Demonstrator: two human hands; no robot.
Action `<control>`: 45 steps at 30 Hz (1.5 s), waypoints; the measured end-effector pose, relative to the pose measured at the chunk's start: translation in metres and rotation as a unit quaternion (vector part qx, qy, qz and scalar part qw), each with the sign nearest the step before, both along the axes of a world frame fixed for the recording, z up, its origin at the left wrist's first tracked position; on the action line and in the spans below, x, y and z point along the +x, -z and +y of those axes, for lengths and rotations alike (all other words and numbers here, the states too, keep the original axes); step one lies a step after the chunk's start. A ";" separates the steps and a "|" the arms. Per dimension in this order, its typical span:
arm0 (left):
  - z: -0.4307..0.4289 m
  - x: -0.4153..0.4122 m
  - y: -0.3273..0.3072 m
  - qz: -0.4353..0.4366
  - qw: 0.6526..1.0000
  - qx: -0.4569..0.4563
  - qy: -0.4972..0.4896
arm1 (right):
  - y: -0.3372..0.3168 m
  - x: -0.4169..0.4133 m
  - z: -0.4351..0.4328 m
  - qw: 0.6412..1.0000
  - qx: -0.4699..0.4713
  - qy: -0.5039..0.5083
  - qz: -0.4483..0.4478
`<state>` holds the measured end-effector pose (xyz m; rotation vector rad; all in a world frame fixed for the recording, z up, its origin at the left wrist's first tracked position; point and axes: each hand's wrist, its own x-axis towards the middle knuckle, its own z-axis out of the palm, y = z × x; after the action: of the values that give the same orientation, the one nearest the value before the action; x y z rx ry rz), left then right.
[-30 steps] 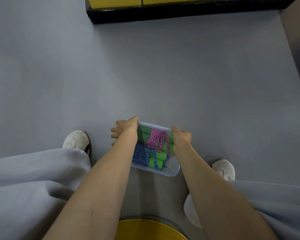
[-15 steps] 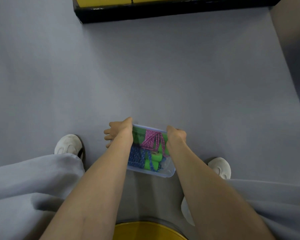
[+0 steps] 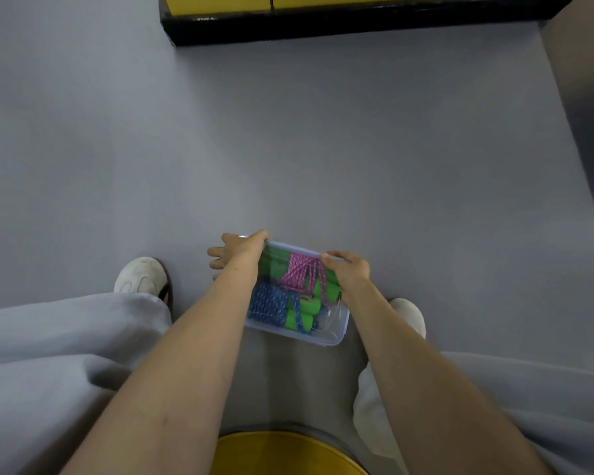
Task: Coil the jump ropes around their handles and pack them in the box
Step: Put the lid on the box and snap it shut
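Two jump ropes, a pink rope (image 3: 299, 273) and a blue rope (image 3: 271, 303), lie coiled around green handles (image 3: 275, 266) inside a clear, blue-rimmed box (image 3: 335, 338) that sits on a grey floor (image 3: 323, 149) between a seated person's left shoe (image 3: 141, 275) and right shoe (image 3: 409, 313). The left hand (image 3: 235, 255) rests its thumb on the box's far-left corner, with its fingers loosely spread beside the box, while the right hand (image 3: 348, 269) curls its fingers over the far-right rim.
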<state>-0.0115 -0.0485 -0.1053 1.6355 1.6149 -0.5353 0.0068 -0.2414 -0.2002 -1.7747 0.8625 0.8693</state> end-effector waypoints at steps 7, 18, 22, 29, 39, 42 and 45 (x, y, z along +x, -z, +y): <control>0.002 0.002 -0.003 0.010 0.999 0.006 0.039 | -0.052 0.000 0.014 0.998 -0.048 -0.039 0.000; 0.043 -0.093 0.122 0.032 0.991 -0.124 -0.032 | -0.103 -0.021 0.020 0.991 -0.070 -0.110 -0.033; 0.036 -0.082 0.025 -0.102 0.980 -0.114 -0.125 | -0.110 -0.045 0.023 0.980 -0.113 -0.162 0.003; 0.037 -0.079 -0.038 -0.064 0.989 -0.122 0.049 | -0.115 -0.063 0.059 0.918 -0.118 -0.372 -0.071; 0.060 -0.074 -0.038 -0.052 0.984 -0.137 0.106 | -0.104 -0.049 0.070 0.986 -0.046 -0.161 0.000; 0.084 -0.053 -0.035 -0.138 0.988 -0.018 0.071 | -0.117 -0.067 0.098 0.974 0.053 -0.199 0.099; 0.091 -0.048 -0.035 -0.088 0.995 0.036 0.035 | -0.125 -0.062 0.122 0.965 0.005 -0.259 0.024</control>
<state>-0.0597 0.0424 -0.0707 1.7465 1.4662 -0.3602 -0.0552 -0.1192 -0.0749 -2.0126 0.4168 1.2495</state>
